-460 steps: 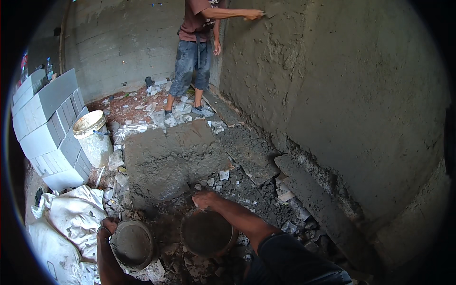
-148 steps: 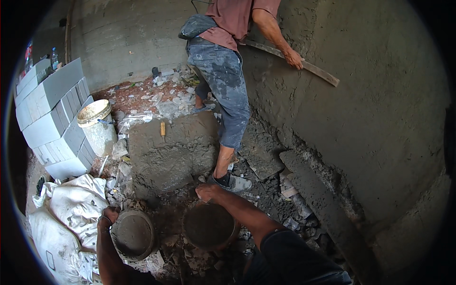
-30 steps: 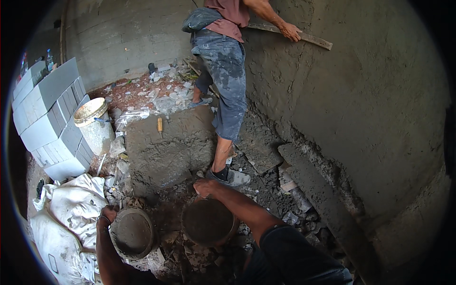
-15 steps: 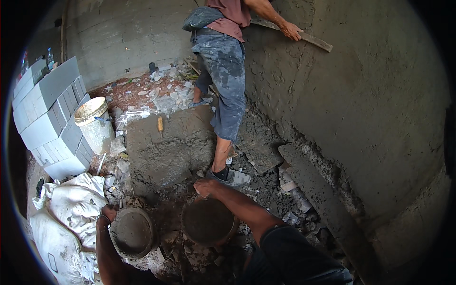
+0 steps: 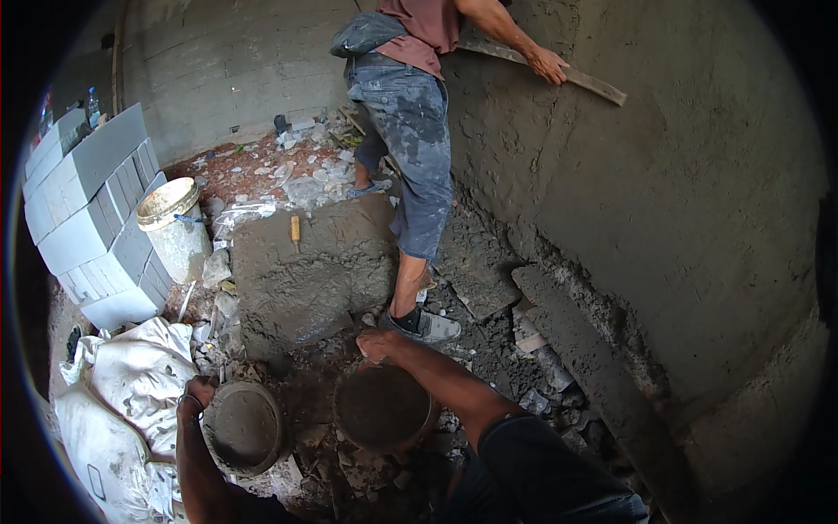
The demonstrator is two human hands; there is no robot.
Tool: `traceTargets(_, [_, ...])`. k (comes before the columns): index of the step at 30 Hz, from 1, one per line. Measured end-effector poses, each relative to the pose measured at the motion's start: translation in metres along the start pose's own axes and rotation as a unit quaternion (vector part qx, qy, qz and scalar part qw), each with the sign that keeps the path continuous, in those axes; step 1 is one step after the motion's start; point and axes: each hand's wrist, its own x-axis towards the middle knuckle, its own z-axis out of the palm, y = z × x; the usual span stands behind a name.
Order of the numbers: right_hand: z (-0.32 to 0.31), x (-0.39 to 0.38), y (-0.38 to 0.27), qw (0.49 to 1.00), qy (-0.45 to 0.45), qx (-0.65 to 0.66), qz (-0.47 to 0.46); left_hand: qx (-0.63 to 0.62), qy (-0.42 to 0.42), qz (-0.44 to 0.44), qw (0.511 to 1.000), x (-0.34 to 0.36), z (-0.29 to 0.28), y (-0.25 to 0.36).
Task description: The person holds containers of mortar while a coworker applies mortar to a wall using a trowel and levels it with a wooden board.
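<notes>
Two round buckets filled with wet grey mortar stand side by side at the bottom of the view. My left hand (image 5: pixel 200 392) is closed at the upper left edge of the left bucket (image 5: pixel 242 426). At the far edge of the right bucket (image 5: pixel 384 409), my right hand (image 5: pixel 375 344) is closed too, its forearm crossing above that bucket's right side. Whether the fingers hold rims or handles is hidden. Just beyond the buckets lies a mortar-covered board (image 5: pixel 305 275), with a wooden-handled tool (image 5: pixel 295 231) stuck on it.
A co-worker (image 5: pixel 406 131) stands close ahead, one shoe near my right hand, holding a long straightedge (image 5: pixel 594 85) against the plastered wall (image 5: pixel 681 201). White sacks (image 5: pixel 131 384), a dirty white bucket (image 5: pixel 179 231) and stacked pale blocks (image 5: pixel 96 210) are at left. Rubble covers the ground.
The co-worker's hand and the straightedge have shifted right and slightly down along the wall, while the hips moved a little left. My hands and both mortar buckets stay in place.
</notes>
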Motion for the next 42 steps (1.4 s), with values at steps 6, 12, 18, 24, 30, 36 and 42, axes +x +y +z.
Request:
traceTargets(6, [-0.001,-0.004,-0.003,0.999,0.033,-0.029,-0.002,0.004,-0.003,0.005,1.000,-0.007,-0.004,0.012])
traceTargets(12, [-0.013,-0.010,-0.014,0.997,0.078,0.020,0.002,0.037,0.009,0.014,0.999,-0.001,-0.001,-0.001])
traceTargets(18, [-0.021,-0.015,-0.010,0.999,0.036,0.029,-0.025,0.051,-0.004,0.010,0.999,-0.001,-0.001,0.007])
traceTargets(24, [-0.019,-0.008,-0.012,0.999,0.028,0.030,-0.010,0.036,0.021,0.022,0.999,-0.001,0.001,-0.004])
traceTargets(30, [-0.005,-0.006,-0.001,0.994,0.081,0.024,-0.066,0.035,0.006,0.030,0.999,0.005,0.003,-0.007])
traceTargets(36, [0.004,-0.007,-0.002,0.996,0.074,-0.038,-0.018,0.012,-0.013,0.013,1.000,0.000,0.001,0.001])
traceTargets(42, [0.000,-0.005,-0.003,0.998,0.064,-0.015,0.000,0.013,0.004,0.016,1.000,0.000,0.000,-0.003])
